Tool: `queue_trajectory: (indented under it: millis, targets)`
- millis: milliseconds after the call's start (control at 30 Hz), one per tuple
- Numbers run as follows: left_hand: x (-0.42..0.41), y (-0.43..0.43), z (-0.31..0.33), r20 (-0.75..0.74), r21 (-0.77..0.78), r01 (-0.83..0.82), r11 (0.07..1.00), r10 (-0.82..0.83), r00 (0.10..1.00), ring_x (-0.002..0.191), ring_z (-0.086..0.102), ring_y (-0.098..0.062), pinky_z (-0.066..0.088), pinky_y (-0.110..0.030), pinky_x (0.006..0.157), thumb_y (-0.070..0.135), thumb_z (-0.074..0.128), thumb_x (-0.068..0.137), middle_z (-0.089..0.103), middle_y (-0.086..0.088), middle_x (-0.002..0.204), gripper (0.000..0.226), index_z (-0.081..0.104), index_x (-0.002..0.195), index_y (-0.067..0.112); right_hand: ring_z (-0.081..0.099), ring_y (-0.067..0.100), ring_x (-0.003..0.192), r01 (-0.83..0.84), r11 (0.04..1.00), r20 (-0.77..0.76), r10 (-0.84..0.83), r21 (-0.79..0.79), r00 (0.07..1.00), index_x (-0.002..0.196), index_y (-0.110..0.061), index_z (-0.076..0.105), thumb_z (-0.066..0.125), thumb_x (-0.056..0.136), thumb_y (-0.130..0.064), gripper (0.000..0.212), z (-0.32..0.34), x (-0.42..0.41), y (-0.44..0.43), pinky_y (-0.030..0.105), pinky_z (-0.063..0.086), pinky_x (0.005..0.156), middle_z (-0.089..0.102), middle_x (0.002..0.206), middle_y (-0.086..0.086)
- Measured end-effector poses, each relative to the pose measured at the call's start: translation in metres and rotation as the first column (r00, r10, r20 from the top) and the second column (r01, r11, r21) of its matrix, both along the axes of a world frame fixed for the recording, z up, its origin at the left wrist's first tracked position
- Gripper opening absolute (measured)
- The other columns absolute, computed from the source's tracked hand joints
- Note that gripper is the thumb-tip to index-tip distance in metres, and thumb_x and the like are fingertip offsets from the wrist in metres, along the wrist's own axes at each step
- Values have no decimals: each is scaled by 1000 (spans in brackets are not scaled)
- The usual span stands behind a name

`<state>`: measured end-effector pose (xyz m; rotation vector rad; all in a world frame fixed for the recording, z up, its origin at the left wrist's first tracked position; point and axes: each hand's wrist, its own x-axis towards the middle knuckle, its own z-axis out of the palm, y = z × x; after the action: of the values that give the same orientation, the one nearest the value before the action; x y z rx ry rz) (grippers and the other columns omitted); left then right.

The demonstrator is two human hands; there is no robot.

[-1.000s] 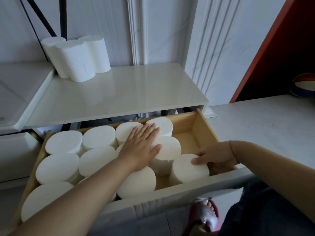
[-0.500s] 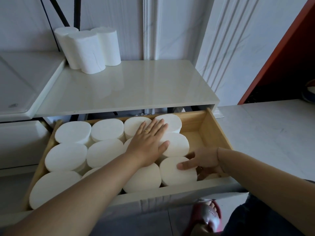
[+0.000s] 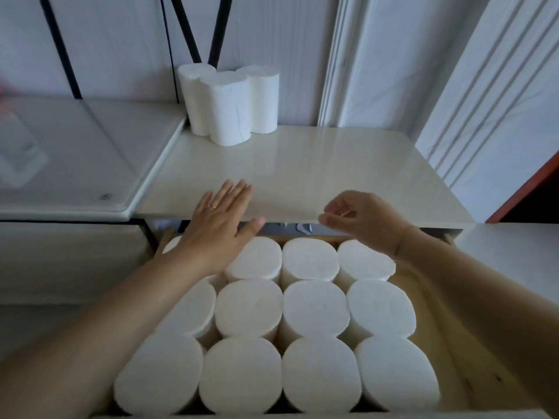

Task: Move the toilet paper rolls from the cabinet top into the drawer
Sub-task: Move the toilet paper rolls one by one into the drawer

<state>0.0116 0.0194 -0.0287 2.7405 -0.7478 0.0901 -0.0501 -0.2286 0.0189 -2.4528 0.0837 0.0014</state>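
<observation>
Three white toilet paper rolls (image 3: 231, 104) stand upright in a tight cluster at the back left of the glossy cabinet top (image 3: 317, 170). Below it the wooden drawer (image 3: 435, 322) is pulled out and packed with several upright rolls (image 3: 314, 306) in rows. My left hand (image 3: 220, 219), flat with fingers spread and a ring on one finger, hovers over the cabinet's front edge and holds nothing. My right hand (image 3: 363, 222) floats beside it with loosely curled fingers, also empty, above the drawer's back row.
A second white unit with a rounded top (image 3: 75, 164) adjoins the cabinet on the left. Black rods (image 3: 211, 28) lean against the panelled white wall behind. An orange-red panel edge (image 3: 526, 189) runs at the far right.
Both hands have lifted off the rolls in the drawer and moved up toward the cabinet top. The camera has moved closer and looks more steeply down into the drawer.
</observation>
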Motion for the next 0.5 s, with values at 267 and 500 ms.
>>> queue_trajectory:
  millis: [267,500]
  targets:
    - [36,42,-27,-27,51,-111,992,113,993,143,-11,-7,-7,-33,116,67,-9,77,-5,7,158,83,-1,148,24,51,15,119,-22,958,218,-43,287,975,135,-15,41,74,77,-45,73,-11,171,78,26,43,96,51,131,3]
    - [62,44,-27,57,13,-165,986,164,985,144,-2,-8,-3,-32,117,67,-12,81,5,6,158,81,8,148,25,37,17,137,-31,933,196,-43,359,980,148,-15,24,75,78,-42,90,-12,272,92,27,35,105,37,150,3]
